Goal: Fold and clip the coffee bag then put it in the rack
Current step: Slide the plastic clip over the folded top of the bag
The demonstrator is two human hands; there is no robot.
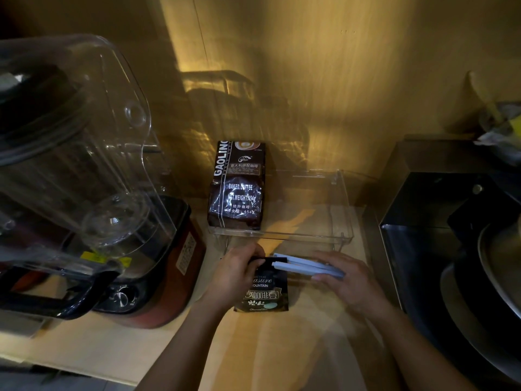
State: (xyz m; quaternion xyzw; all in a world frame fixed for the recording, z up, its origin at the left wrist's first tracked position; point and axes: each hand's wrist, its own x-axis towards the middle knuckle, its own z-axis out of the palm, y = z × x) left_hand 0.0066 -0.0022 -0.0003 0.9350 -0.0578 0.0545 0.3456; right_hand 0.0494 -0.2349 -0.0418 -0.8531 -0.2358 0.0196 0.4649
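A small black coffee bag point(266, 289) stands on the wooden counter, its top folded over. My left hand point(235, 273) grips the bag's folded top at its left side. My right hand point(342, 277) holds a long pale blue sealing clip point(304, 266), its two arms spread apart, with the open end at the bag's top right corner. Just behind them stands a clear plastic rack point(335, 221), with a larger dark brown coffee bag point(236, 187) upright in its left part.
A blender with a clear cover and red base point(158, 266) fills the left side. A dark metal box with round pans point(451, 249) is on the right. The wall stands close behind the rack.
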